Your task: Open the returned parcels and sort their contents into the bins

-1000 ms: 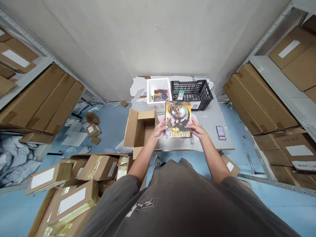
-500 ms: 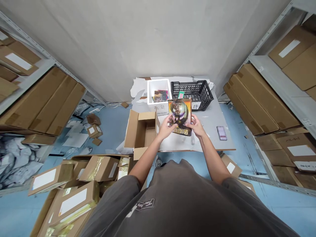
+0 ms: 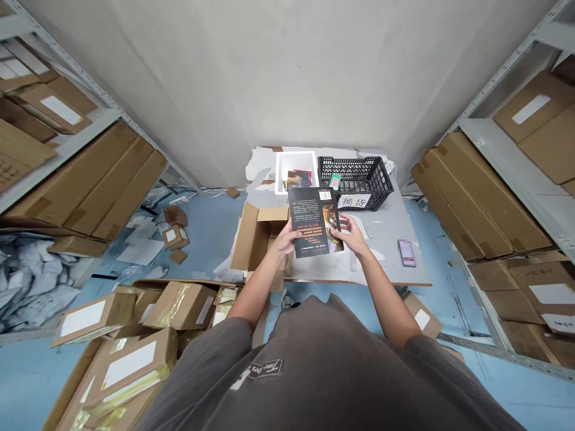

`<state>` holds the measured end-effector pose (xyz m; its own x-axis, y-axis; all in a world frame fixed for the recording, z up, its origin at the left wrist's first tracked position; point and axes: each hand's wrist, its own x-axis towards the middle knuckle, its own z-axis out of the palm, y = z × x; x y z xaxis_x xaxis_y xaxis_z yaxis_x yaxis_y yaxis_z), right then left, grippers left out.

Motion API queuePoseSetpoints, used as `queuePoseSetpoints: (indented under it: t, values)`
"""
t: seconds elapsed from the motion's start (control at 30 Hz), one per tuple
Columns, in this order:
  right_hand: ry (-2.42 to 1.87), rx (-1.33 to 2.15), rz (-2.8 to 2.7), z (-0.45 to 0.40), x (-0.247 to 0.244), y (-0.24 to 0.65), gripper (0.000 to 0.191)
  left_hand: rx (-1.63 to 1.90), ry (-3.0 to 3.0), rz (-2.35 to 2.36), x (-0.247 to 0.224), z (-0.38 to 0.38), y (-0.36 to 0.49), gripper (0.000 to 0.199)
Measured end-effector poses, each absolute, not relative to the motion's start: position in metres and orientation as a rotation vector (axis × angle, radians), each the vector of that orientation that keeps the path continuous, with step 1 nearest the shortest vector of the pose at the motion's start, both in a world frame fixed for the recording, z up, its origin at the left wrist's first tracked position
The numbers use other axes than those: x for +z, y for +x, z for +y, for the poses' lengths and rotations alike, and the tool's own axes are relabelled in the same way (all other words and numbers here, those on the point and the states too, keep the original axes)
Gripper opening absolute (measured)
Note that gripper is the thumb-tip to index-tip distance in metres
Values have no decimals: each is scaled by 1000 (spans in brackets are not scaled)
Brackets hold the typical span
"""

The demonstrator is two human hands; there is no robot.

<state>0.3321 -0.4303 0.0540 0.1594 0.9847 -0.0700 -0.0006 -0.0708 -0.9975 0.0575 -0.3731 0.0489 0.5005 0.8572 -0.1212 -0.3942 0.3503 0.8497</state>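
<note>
Between my two hands is a book [image 3: 309, 224], raised above the table, its dark back cover with a white barcode facing me. My left hand [image 3: 286, 237] grips its left edge, thumb on the cover. On the right edge, my right hand [image 3: 350, 235] holds it with the thumb over the lower corner. An open cardboard box [image 3: 245, 236] stands just left of the book. Behind it are a white foam box [image 3: 318, 164] with several books [image 3: 299, 178] inside and a black plastic crate [image 3: 380, 185] containing a small green item [image 3: 335, 181].
A phone [image 3: 406, 253] with a blurred screen lies on the table [image 3: 386, 230] at right. Sealed cartons [image 3: 179, 305] fill a large box at lower left. Shelves with cartons [image 3: 476, 197] flank both sides. Paper scraps [image 3: 141, 251] litter the blue floor.
The book has been turned from its colourful front cover to its dark back cover and now sits slightly further left. Both hands have shifted their hold on it. The view has tilted slightly.
</note>
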Motion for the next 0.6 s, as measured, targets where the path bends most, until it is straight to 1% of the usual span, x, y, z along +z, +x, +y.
queuePoseSetpoints:
  t: [0.07,0.13,0.37,0.6]
  values:
    - [-1280,1324,-921,-426,48,331,83,867,854,621,43,-376,51,108]
    - [-1207,1440,-832,-425,45,328,83,868,855,610,39,-377,49,107]
    - [-1181,1422,-787,-418,50,316,80,816,869,608,48,-361,32,99]
    - [-1211,1295,-681,-377,46,300,78,748,942,733,63,-300,10,125]
